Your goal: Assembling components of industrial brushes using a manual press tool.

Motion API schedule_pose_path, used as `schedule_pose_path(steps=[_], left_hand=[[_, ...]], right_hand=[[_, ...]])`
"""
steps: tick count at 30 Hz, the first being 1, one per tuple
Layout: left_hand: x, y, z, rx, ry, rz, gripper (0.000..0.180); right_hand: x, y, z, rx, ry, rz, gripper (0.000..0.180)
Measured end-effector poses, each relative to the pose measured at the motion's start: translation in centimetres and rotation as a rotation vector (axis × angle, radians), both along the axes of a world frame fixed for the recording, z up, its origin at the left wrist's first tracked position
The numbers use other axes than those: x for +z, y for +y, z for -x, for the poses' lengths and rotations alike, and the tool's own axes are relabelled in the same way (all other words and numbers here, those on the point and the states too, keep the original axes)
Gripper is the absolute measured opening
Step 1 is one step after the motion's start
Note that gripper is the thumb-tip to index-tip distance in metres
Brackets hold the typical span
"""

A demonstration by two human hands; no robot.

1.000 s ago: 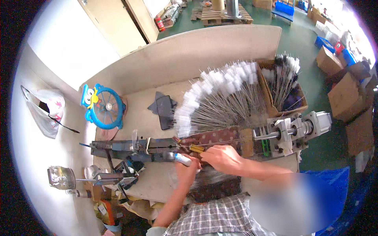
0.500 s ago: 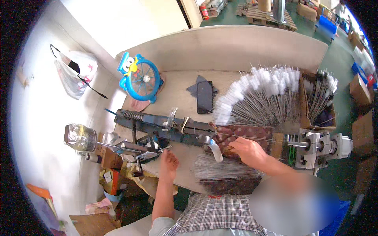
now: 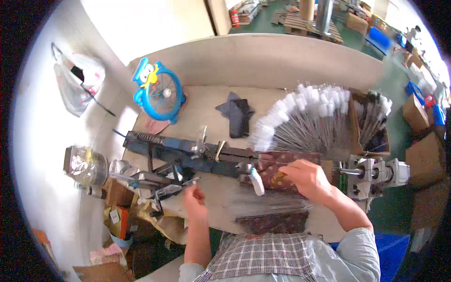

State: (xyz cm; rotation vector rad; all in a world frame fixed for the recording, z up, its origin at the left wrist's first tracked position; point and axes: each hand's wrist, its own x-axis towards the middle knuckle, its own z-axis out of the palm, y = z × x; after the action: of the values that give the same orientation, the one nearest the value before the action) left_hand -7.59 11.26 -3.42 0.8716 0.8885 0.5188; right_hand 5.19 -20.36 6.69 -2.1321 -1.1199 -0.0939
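My left hand is raised with its fingers curled, against or just below the end of a metal lever arm on the bench machine. Whether it grips the lever I cannot make out. My right hand is closed in a pinch over a brown spotted cloth; what lies between its fingertips is too small to name. A thin wire runs beside those fingers toward the motorised chuck at the right. Near me lies a bundle of thin wires, blurred. A white-tipped handle hangs from the machine.
Many white-tufted wire brushes fan out behind the cloth, with a cardboard box of dark brushes beside them. A dark phone and a blue toy-shaped fan stand farther back. A raised board edges the bench.
The view has shifted slightly. My right hand has moved a little right and up over the cloth. My left hand has come closer to the lever, whose end has swung.
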Motion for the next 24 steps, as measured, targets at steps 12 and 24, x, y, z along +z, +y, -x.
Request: schedule_pose_path(steps=[12,24], left_hand=[[3.4,-18.7,-8.3,-0.736,-0.286,-0.135,0.014],[5.7,-17.5,-7.8,-0.406,-0.179,0.077,0.011]], right_hand=[[0.5,-3.5,-1.8,-0.181,0.366,-0.167,0.020],[0.6,-0.7,-3.0,-0.181,-0.086,-0.140,0.014]])
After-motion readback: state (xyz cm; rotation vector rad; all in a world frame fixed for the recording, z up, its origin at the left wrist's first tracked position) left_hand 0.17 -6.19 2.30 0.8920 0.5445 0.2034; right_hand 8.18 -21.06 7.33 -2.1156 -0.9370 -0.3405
